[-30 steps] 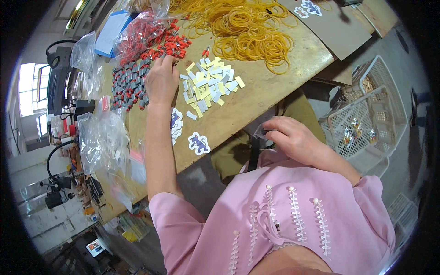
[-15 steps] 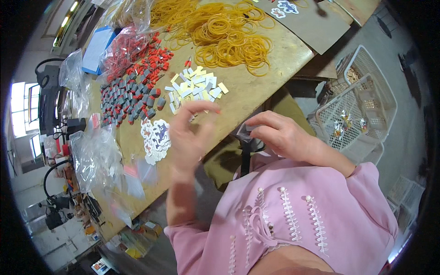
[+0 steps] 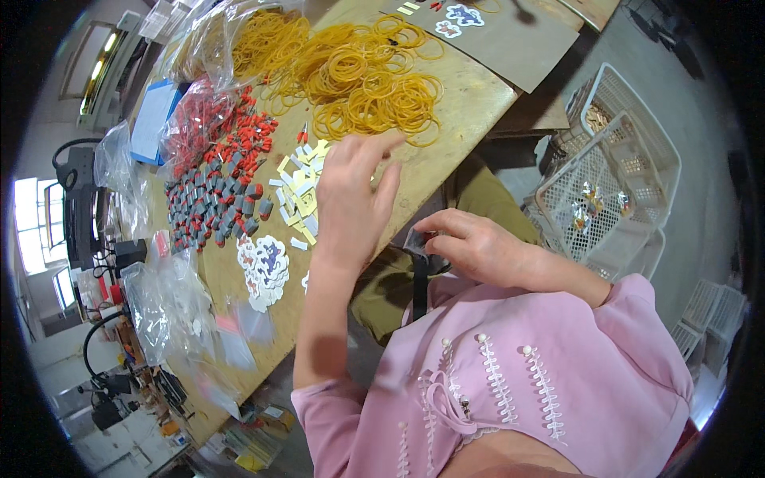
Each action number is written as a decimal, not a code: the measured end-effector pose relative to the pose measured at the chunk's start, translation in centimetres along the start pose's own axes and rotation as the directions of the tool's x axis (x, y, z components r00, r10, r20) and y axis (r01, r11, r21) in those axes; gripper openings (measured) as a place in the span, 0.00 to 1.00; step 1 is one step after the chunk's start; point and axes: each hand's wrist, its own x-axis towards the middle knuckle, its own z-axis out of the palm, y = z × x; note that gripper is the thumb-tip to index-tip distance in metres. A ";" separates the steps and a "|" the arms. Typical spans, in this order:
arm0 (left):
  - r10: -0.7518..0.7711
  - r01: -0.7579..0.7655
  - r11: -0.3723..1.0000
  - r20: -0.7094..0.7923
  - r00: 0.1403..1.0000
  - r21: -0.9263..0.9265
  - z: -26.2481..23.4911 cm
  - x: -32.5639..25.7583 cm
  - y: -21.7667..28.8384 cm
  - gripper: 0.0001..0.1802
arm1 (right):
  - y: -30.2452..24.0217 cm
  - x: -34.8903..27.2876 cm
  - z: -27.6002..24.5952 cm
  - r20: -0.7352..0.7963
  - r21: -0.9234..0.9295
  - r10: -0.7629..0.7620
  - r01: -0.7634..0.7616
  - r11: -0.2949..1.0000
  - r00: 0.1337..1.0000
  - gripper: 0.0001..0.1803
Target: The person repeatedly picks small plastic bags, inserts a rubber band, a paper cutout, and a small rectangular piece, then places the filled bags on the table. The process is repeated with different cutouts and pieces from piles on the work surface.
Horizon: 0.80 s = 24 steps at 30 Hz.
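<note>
My left hand [image 3: 355,191] hovers over the table, its thumb spread away from its fingers and nothing visible in them. Beneath and beside it lie small yellow and white rectangular pieces [image 3: 299,195], partly covered by the hand. Its fingertips come close to the lower edge of a heap of yellow rubber bands [image 3: 362,80]. Near the table edge, above my lap, my right hand [image 3: 482,248] pinches a small clear plastic bag [image 3: 416,241]. A small red-tipped piece [image 3: 303,133] lies alone between the bands and the rectangles.
Grey-and-red knobs [image 3: 215,199], small red parts [image 3: 251,131] and printed cut-out stickers [image 3: 263,275] are heaped at left. Clear bags [image 3: 171,303] lie along the left edge. A grey board [image 3: 510,48] is at the far right. White plastic baskets [image 3: 610,175] stand on the floor at right.
My left hand has moved up and away from me, towards the rubber bands. My right hand stays near the table edge with the bag. The whole view has shifted slightly.
</note>
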 end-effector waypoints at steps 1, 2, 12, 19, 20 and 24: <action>0.026 -0.027 0.999 0.025 0.999 0.018 0.5 1.5 -0.5 0.16 | 0.0 -0.2 0.3 -0.005 0.003 0.001 -0.001 1.000 1.000 0.08; 0.052 -0.054 0.998 0.051 0.997 0.035 1.1 2.8 -0.9 0.18 | 0.1 -0.3 0.4 -0.010 0.005 0.002 -0.002 1.000 1.000 0.08; -0.016 0.030 0.996 0.157 0.987 -0.087 4.8 8.6 -4.6 0.12 | 1.2 -1.8 -0.8 0.027 0.020 0.026 -0.027 0.999 0.999 0.27; -0.261 0.263 0.811 0.078 0.962 -0.522 3.4 7.4 -5.5 0.07 | 1.5 -2.0 -0.8 0.049 0.037 0.023 -0.024 0.999 0.999 0.32; -0.278 0.267 0.799 0.064 0.959 -0.539 2.9 7.0 -5.3 0.07 | 1.5 -2.0 -0.7 0.055 0.041 0.018 -0.021 0.999 0.998 0.32; -0.391 0.337 0.653 0.080 0.917 -0.678 1.0 5.6 -3.7 0.08 | 1.4 -1.8 -0.6 0.085 0.023 0.026 -0.028 0.999 0.996 0.32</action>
